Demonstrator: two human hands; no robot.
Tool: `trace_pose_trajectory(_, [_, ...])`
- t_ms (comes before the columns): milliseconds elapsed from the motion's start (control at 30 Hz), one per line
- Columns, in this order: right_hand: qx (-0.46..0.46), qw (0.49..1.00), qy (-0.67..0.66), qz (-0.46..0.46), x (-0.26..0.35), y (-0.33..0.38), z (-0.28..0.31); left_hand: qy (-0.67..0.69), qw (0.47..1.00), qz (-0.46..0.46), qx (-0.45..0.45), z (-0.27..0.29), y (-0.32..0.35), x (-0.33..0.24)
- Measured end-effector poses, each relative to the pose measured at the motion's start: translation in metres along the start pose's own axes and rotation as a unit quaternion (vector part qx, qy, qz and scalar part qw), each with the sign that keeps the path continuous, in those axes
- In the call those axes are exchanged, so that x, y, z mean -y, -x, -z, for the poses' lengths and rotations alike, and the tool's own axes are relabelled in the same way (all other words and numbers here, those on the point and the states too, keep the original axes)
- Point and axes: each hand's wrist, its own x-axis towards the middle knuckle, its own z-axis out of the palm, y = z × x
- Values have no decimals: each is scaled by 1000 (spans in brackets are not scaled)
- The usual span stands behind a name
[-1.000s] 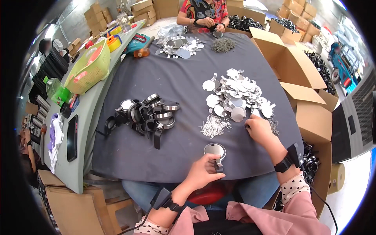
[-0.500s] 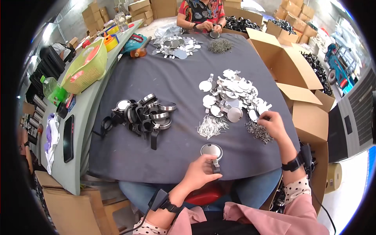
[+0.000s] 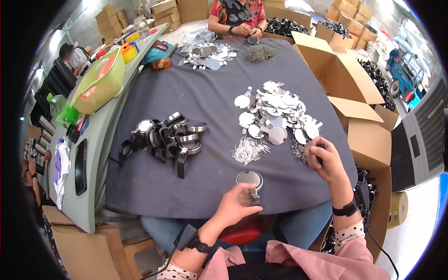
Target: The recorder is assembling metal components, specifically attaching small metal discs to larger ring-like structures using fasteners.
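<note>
My left hand is closed around the short black handle of a round, steel-rimmed piece lying at the table's front. Its flat metal disc faces up. My right hand is raised at the right side, fingers curled around a small dark piece that is partly hidden. Behind that hand is a heap of tiny grey metal parts, partly covered. Beside it lie a pile of thin silver pins and a large heap of flat metal discs with tabs. Further left sit several black-handled steel rings.
Across the dark cloth-covered table, another person handles a similar round piece near more discs and small grey parts. Open cardboard boxes line the right. A side table holds a green basket and a phone.
My right hand has lifted off the small grey parts and turned, with a dark piece now showing in its fingers. My left hand keeps its hold on the round piece.
</note>
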Motion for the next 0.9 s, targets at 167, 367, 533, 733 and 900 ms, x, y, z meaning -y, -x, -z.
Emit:
trace_pose_trajectory(167, [-2,991,110,-79,-11,29,-40,90,996,7,-5,-5,1,-20])
trace_pose_trajectory(367, [69,977,147,-136,-34,43,-74,167,985,33,5,-7,5,-23])
trace_pose_trajectory(533, [99,962,188,-171,-41,44,-82,146,989,11,1,-4,11,-20])
trace_pose_trajectory(733, [94,931,353,-14,-45,46,-91,155,988,7,-2,-5,13,-15])
trace_pose_trajectory(900, [104,977,26,-186,-61,31,-62,171,985,18,4,-5,13,-18])
